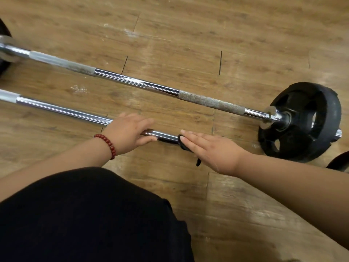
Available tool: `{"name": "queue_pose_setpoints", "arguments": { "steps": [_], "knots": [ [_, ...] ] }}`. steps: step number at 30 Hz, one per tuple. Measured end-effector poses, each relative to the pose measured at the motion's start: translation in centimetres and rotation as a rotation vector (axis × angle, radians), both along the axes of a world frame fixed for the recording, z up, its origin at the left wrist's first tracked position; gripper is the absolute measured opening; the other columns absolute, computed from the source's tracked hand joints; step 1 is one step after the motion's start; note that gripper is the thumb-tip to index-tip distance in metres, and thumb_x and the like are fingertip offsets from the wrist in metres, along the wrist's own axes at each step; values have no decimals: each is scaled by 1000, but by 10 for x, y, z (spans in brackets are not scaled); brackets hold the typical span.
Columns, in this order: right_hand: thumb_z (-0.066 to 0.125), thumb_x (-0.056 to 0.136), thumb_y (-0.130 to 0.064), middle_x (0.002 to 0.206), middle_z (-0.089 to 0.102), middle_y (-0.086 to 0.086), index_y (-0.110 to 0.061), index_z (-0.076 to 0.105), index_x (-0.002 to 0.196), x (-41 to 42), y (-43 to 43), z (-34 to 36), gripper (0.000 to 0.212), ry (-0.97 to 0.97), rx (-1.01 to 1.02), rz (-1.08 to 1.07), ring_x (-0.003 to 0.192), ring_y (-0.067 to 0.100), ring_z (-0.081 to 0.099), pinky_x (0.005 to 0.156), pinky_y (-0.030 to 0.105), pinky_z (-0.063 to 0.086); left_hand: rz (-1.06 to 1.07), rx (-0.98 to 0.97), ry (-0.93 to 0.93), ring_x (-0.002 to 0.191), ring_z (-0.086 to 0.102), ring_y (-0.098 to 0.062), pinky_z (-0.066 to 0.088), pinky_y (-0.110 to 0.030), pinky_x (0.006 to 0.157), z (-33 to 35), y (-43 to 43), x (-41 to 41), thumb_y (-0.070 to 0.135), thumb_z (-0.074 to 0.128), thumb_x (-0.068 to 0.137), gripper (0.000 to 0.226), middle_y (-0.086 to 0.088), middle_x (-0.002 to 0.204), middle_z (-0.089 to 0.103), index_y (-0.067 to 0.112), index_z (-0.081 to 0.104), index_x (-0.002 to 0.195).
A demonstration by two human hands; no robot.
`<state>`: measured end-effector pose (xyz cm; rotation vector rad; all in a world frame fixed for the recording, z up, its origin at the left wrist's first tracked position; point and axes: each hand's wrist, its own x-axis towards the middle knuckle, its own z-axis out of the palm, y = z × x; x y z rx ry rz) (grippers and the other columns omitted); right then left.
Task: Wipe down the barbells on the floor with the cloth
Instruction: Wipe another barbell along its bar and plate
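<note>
Right now the person crouches over the near barbell [62, 110]. It lies on the wood floor [188, 35] and runs from left to right in front of them.

The left hand [130, 132] holds this bar, with its fingers [145, 122] curled over the top and the thumb under it. Just to the right on the same bar, the right hand [207, 146] lies flat. Its fingers are straight and press the dark cloth [181, 143] onto the metal. A little tail of cloth hangs off the side of the bar closest to the person.

The right hand is the one on the cloth, so I think it should do the rubbing. It would slide along the bar, not across it, while the left hand stops the bar rolling.

The far barbell [136, 82] lies beyond the near barbell, almost side by side with it, and no hand touches it. A black weight plate [302, 121] stands by the near barbell's right end.
</note>
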<state>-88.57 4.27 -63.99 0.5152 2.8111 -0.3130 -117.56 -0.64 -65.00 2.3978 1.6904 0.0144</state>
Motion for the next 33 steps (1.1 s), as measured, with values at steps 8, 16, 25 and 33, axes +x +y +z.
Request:
{"name": "queue_pose_setpoints", "arguments": {
  "steps": [8, 16, 25, 33],
  "knots": [
    [42, 100, -19, 157, -18, -3, -18, -22, 146, -53, -7, 2, 79, -41, -59, -63, 148, 18, 8, 118, 28, 18, 20, 103, 90, 75, 63, -17, 39, -33, 71, -8, -7, -12, 70, -1, 89, 80, 9, 80, 66, 26, 65, 91],
    [39, 101, -37, 148, 42, -4, -29, 22, 151, -35, 8, 20, 54, -84, -347, -341, 129, 19, 45, 96, 31, 41, 171, 42, 21, 106, 57, -22, 33, -42, 94, -6, -20, -40, 79, -2, 80, 91, 4, 109, 65, 27, 64, 116],
    [60, 92, -38, 84, 65, -23, -36, 61, 124, -107, 30, 17, 32, -98, -871, -659, 81, -3, 59, 63, 2, 39, 185, 117, -2, 94, 61, -19, 31, -37, 84, -11, -32, -46, 68, 13, 90, 66, 8, 94, 66, 29, 65, 100],
    [62, 89, -37, 110, 60, -10, -42, 60, 103, -87, 39, 13, 15, -226, -1034, -793, 105, 9, 54, 86, 19, 36, 173, 147, 19, 90, 61, -20, 25, -34, 80, -14, -36, -47, 63, 30, 87, 51, 7, 90, 65, 27, 66, 95]
  ]
}}
